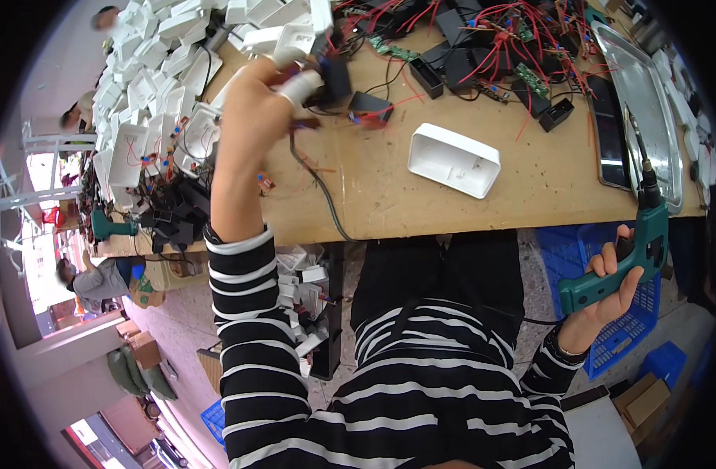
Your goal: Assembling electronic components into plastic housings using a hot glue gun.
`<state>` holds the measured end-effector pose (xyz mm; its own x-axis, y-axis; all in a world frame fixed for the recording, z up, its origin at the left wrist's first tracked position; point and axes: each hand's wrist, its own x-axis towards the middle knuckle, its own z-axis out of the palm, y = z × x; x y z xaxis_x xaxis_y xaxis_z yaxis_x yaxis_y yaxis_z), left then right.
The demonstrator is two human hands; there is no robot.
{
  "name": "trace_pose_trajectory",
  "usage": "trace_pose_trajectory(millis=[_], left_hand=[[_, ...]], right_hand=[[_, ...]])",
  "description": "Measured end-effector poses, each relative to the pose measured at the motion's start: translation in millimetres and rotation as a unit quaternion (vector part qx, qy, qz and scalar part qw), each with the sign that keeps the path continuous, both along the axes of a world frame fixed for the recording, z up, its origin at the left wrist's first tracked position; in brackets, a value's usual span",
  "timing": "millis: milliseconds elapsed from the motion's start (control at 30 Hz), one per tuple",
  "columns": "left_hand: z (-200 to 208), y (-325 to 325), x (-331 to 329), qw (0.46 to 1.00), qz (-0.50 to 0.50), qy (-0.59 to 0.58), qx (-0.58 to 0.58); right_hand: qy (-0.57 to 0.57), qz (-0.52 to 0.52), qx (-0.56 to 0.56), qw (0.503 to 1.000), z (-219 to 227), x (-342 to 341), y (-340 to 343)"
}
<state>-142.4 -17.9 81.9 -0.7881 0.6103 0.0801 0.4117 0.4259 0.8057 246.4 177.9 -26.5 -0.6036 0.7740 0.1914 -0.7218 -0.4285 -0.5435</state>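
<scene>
Striped black-and-white top (436, 391) nearest the camera, at the near side of a tan table (389, 199). Right hand (606, 303): closed around the handle of a green pistol-shaped tool (652, 233), held at the table's near right edge, slim metal tip pointing to the far side. Dark cable runs left from the handle's lower end. White case (455, 160): resting on the table between the two hands, open side up, hollow interior visible. Left hand (256, 117): over the table's left-centre, fingers curled, motion-blurred beside dark parts; cannot tell whether it grips anything. Small black box (371, 108) with red wires lies between that hand and the white case. Farther out, far right: red wires (498, 47) tangled among black housings and green circuit boards (532, 78). Far left: heap of white cases (150, 62). Second green tool (111, 227) at the near left. Metal tray (669, 148) at the right end, black flat device (608, 133) beside it. Below the table, right: blue crate (624, 320).
</scene>
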Motion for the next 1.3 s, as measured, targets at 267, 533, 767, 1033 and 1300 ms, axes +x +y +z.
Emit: trace_pose_trajectory(millis=[267, 533, 767, 1033, 1300], left_hand=[[-16.0, -42.4, 30.3, 0.991, -0.009, 0.131, -0.040], [10.0, -61.4, 8.8, 0.841, -0.162, 0.476, -0.199], [0.6, -44.3, 1.9, 0.797, -0.324, 0.494, -0.126], [-10.1, -13.0, -41.6, 0.917, -0.027, -0.082, 0.389], [44.7, -34.1, 6.3, 0.899, -0.049, 0.156, 0.407]], right_hand=[[-0.004, 0.021, 0.006, 1.000, 0.8, -0.9, -3.1], [-0.012, 0.011, -0.004, 1.000, 3.5, -2.1, -8.1], [-0.011, 0.015, -0.006, 1.000, 3.7, -1.5, -9.7], [0.006, 0.033, -0.011, 0.999, 11.2, -14.0, -15.9], [0.054, 0.171, -0.127, 0.975, 33.7, -63.8, -74.9]])
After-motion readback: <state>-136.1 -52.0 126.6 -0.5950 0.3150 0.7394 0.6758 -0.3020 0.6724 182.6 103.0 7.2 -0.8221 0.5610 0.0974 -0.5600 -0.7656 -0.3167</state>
